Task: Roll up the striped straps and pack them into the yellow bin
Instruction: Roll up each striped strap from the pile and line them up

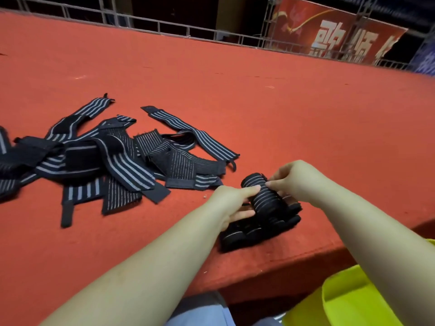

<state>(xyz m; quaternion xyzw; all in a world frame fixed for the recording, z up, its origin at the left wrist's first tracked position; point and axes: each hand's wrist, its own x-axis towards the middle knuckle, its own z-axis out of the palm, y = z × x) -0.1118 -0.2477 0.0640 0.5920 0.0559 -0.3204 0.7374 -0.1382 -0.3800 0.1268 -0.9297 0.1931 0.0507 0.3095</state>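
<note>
A rolled black strap with thin grey stripes stands tilted near the front edge of the red platform. My left hand grips it from the left, thumb on top. My right hand pinches it from the right. Beneath it lie several rolled straps packed side by side. A loose pile of unrolled striped straps spreads across the platform to the left. The yellow bin sits below the platform edge at the bottom right, partly hidden by my right forearm.
The red carpeted platform stretches far back to a metal railing. A red banner with white characters hangs behind the railing at the upper right. My knee in light trousers shows under the platform edge.
</note>
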